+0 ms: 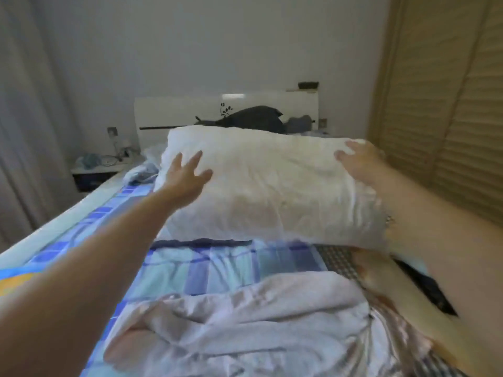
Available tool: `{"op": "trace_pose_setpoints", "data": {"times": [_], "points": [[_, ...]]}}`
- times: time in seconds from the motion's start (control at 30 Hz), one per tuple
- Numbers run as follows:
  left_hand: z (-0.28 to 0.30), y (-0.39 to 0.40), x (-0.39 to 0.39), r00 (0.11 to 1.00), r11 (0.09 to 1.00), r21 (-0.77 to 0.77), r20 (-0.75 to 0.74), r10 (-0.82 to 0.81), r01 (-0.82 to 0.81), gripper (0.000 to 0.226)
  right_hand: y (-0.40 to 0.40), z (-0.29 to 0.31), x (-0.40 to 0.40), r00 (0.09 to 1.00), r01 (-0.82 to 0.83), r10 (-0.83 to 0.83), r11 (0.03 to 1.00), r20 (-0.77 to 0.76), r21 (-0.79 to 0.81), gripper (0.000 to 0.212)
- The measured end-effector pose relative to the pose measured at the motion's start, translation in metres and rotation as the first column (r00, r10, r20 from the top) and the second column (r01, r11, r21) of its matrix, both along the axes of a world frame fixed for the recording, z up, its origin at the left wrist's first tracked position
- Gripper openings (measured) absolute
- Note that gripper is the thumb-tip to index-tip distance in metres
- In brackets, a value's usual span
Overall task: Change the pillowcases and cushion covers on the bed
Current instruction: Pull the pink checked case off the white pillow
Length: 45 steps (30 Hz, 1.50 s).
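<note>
Your left hand (187, 172) is stretched out in front of you with its fingers spread and straight, laid flat against the near left face of the white pillow (266, 186). Your right hand (359, 159) is blurred, but its fingers look straight too, pressed over the pillow's upper right corner, with your forearm running along that end. Neither hand curls round anything; both simply touch the pillow from either side.

The pillow is bare white and crumpled, lying crosswise over the middle of the bed. Whether its lower edge rests on the bedding or hangs just above it, you cannot tell from here.

Under it lies a blue checked sheet (217, 268), wrinkled, running down the bed toward you. Nearest you is a heap of pale pinkish-white fabric (245, 330), bunched and creased; it cannot be told whether it is a pillowcase or a blanket. Just beside it on the right, a patterned brown and orange cloth (340, 259) shows under your right arm.

Beyond the pillow, a dark grey cushion (255, 118) leans against the glossy white headboard (177, 110). A bedside table (95, 172) with cluttered small items stands to the left of the bed, near a grey curtain (24, 118). Slatted wooden doors (449, 104) fill the right side.
</note>
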State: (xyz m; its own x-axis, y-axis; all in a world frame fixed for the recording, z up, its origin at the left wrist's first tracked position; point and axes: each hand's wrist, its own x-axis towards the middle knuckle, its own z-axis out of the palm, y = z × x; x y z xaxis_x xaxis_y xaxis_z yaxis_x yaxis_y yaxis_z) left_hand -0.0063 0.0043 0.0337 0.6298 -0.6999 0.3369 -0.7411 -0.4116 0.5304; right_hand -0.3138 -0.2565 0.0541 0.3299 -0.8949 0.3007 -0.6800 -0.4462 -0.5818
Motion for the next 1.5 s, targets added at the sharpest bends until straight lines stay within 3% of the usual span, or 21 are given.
{"op": "trace_pose_setpoints", "data": {"times": [0.07,0.13,0.2,0.27,0.37,0.43,0.57,0.7,0.77,0.83,0.93,1.03,1.1,1.17,1.23,1.27,1.3,1.33,1.4,1.47,1.5], "points": [[-0.084,-0.006,-0.015,0.997,0.967,0.253,0.077,-0.006,-0.014,0.066,0.007,-0.061,0.016,0.949,-0.097,0.101,0.995,-0.298,0.027,0.066],[-0.163,0.010,-0.027,0.999,0.896,0.444,0.051,-0.010,-0.014,0.067,0.026,-0.139,0.014,0.842,-0.211,0.276,0.959,-0.464,0.188,0.066],[-0.233,0.040,-0.036,1.000,0.830,0.557,0.016,-0.021,0.009,0.068,0.050,-0.215,-0.004,0.751,-0.276,0.426,0.897,-0.504,0.346,0.060],[-0.285,0.079,-0.048,0.997,0.774,0.631,0.014,-0.071,0.046,0.073,0.070,-0.269,-0.023,0.737,-0.228,0.444,0.873,-0.509,0.430,0.061],[-0.321,0.124,-0.062,0.989,0.808,0.587,0.081,-0.126,0.055,0.079,0.093,-0.300,-0.038,0.759,-0.147,0.272,0.957,-0.591,0.252,0.064],[-0.323,0.135,-0.068,0.987,0.837,0.547,0.125,-0.104,0.019,0.076,0.102,-0.297,-0.042,0.801,-0.163,0.216,0.976,-0.558,0.144,0.064],[-0.319,0.154,-0.091,0.992,0.868,0.496,0.093,-0.089,0.032,0.068,0.113,-0.278,-0.069,0.884,-0.140,0.178,0.983,-0.433,0.117,0.061],[-0.326,0.190,-0.115,0.923,0.916,0.334,0.234,-0.307,0.220,0.057,0.107,-0.268,-0.109,0.847,0.062,0.025,0.988,-0.532,0.144,0.063],[-0.332,0.200,-0.117,0.912,0.920,0.283,0.229,-0.340,0.272,0.053,0.110,-0.267,-0.124,0.835,0.120,-0.005,0.977,-0.550,0.175,0.051],[-0.335,0.205,-0.115,0.944,0.962,0.151,0.207,-0.256,0.228,0.046,0.122,-0.259,-0.130,0.889,0.087,-0.001,0.982,-0.458,0.168,0.036],[-0.324,0.197,-0.087,0.989,0.994,0.014,0.095,0.110,-0.112,0.060,0.144,-0.230,-0.128,0.989,0.020,-0.022,1.000,-0.148,-0.016,0.021],[-0.301,0.183,-0.035,0.969,0.938,0.243,0.041,0.245,-0.247,0.084,0.168,-0.181,-0.116,0.983,0.001,0.032,0.983,0.179,-0.183,0.017],[-0.285,0.172,-0.013,0.984,0.821,0.543,0.123,0.130,-0.177,0.086,0.182,-0.148,-0.110,0.933,-0.038,0.103,0.981,0.344,-0.191,0.017],[-0.262,0.157,-0.013,0.982,0.725,0.669,0.183,0.049,-0.161,0.081,0.194,-0.121,-0.108,0.875,-0.098,0.165,0.981,0.455,-0.167,0.020],[-0.236,0.129,-0.030,0.991,0.811,0.581,0.135,-0.019,-0.063,0.085,0.211,-0.100,-0.106,0.745,-0.306,0.267,0.951,0.611,-0.042,0.042],[-0.221,0.114,-0.045,0.989,0.875,0.477,0.065,-0.130,0.083,0.092,0.220,-0.092,-0.106,0.661,-0.459,0.308,0.888,0.684,0.043,0.053],[-0.205,0.098,-0.064,0.956,0.895,0.348,-0.015,-0.293,0.280,0.100,0.226,-0.086,-0.107,0.604,-0.584,0.352,0.806,0.715,0.097,0.059],[-0.188,0.085,-0.085,0.882,0.848,0.247,-0.074,-0.466,0.469,0.104,0.232,-0.079,-0.107,0.565,-0.681,0.414,0.723,0.714,0.119,0.058],[-0.157,0.068,-0.126,0.712,0.665,0.310,-0.061,-0.700,0.680,0.099,0.243,-0.066,-0.111,0.486,-0.816,0.540,0.562,0.688,0.135,0.045],[-0.146,0.060,-0.146,0.569,0.517,0.506,0.062,-0.820,0.690,0.061,0.253,-0.052,-0.118,0.379,-0.899,0.599,0.418,0.705,0.128,0.037],[-0.145,0.061,-0.151,0.532,0.482,0.549,0.080,-0.843,0.682,0.032,0.253,-0.046,-0.120,0.372,-0.895,0.568,0.429,0.734,0.122,0.038]]}}
